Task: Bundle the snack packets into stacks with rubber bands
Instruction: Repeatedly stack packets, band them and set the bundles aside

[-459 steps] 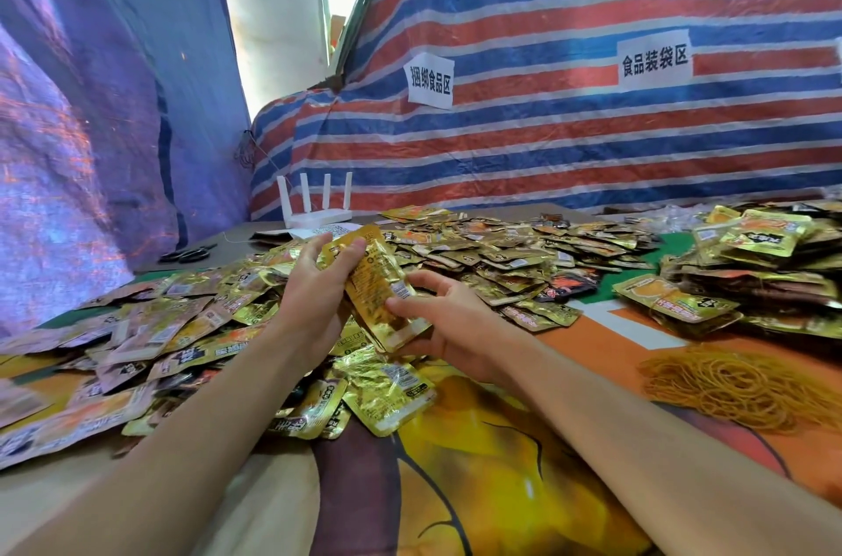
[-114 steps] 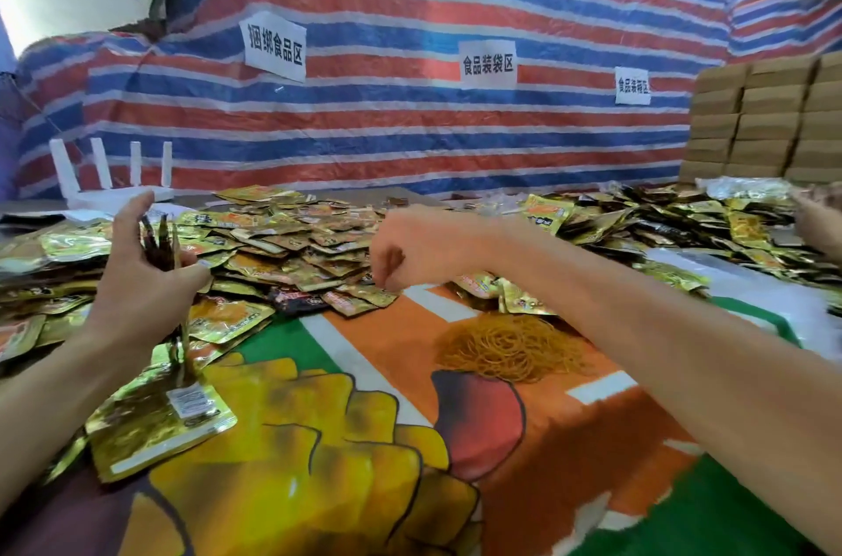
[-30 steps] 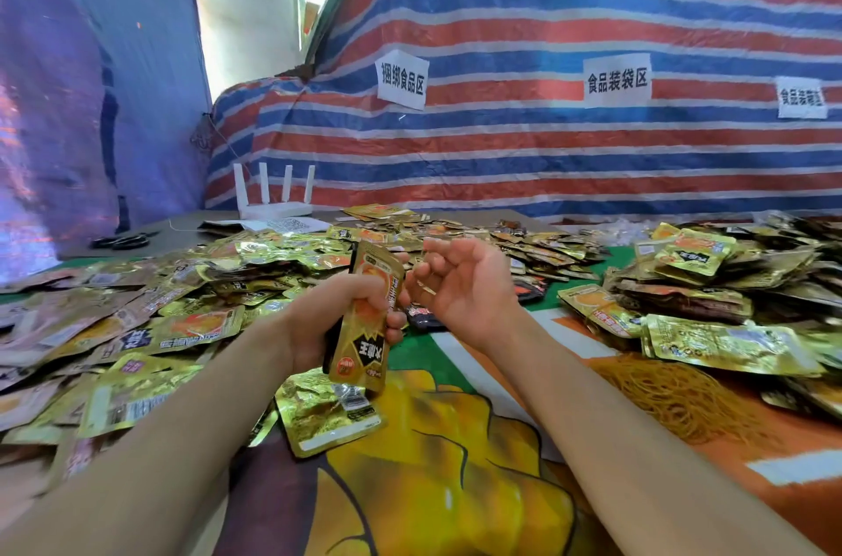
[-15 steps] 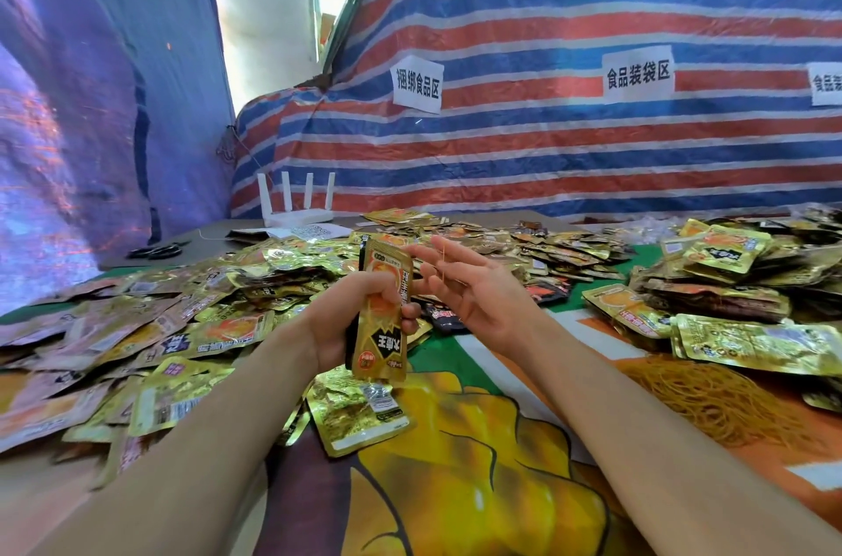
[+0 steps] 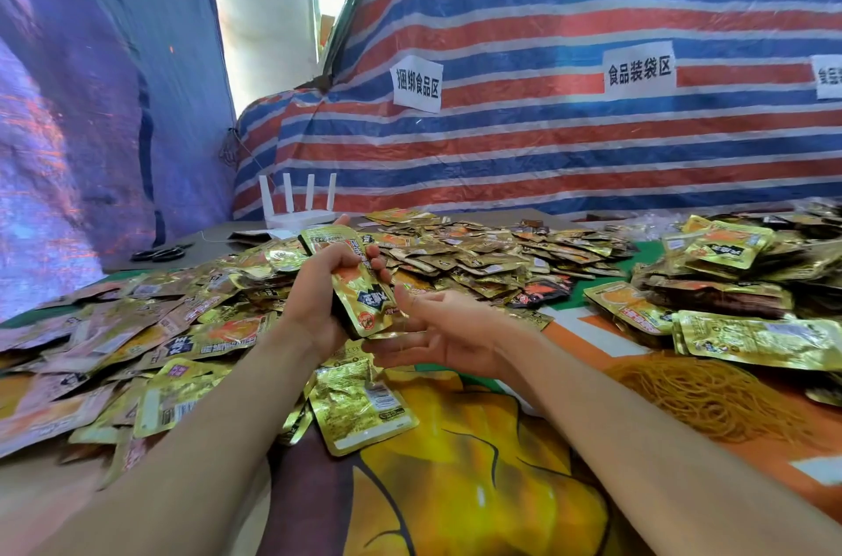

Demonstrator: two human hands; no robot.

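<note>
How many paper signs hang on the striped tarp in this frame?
3 signs on the tarp: one at left, up and right of the router; one in the middle; one cut off by the right edge. More may lie out of view.

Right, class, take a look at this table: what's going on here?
A person is bundling snack packets. The left hand grips a small stack of gold packets, held up over the table. The right hand lies open beside the stack's lower end, palm up; no band shows round the stack yet. Loose packets cover the table behind and to the left, a heap of rubber bands lies to the right, and piled packets sit beyond it.
</note>
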